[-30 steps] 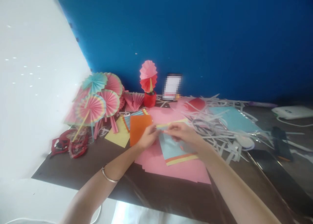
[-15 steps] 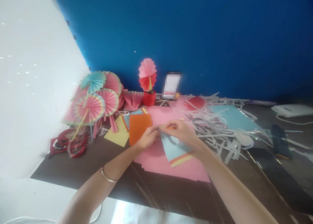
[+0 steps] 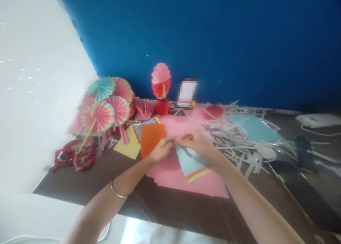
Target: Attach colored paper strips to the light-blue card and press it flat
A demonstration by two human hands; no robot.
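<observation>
While both hands meet over the pink sheets point(image 3: 170, 176), the left hand point(image 3: 163, 149) has its fingers drawn narrow, seemingly pinching the far corner of the blue sheet point(image 3: 190, 162), and the right hand point(image 3: 197, 143) grips that edge too, thumb and fingertips together. From the fingertips, the blue sheet slants toward 5 o'clock, ending in 1 orange and 1 yellow band. Folding looks barely begun: what shows is mostly flat, so most seems left to work, though any creases are hidden by the fingers. Several paper fans point(image 3: 98, 112) look finished at 10 o'clock, and 1 potted fan point(image 3: 161, 80) stands at 11. An orange sheet point(image 3: 152, 137) lies beside the left hand at 9. The dark table point(image 3: 165, 201) is cluttered, with white strips point(image 3: 226, 137) at 3 and a black slab point(image 3: 306, 194) at 4. A blue wall point(image 3: 186, 30) rises at 12; a white wall point(image 3: 32, 112), at 10.
</observation>
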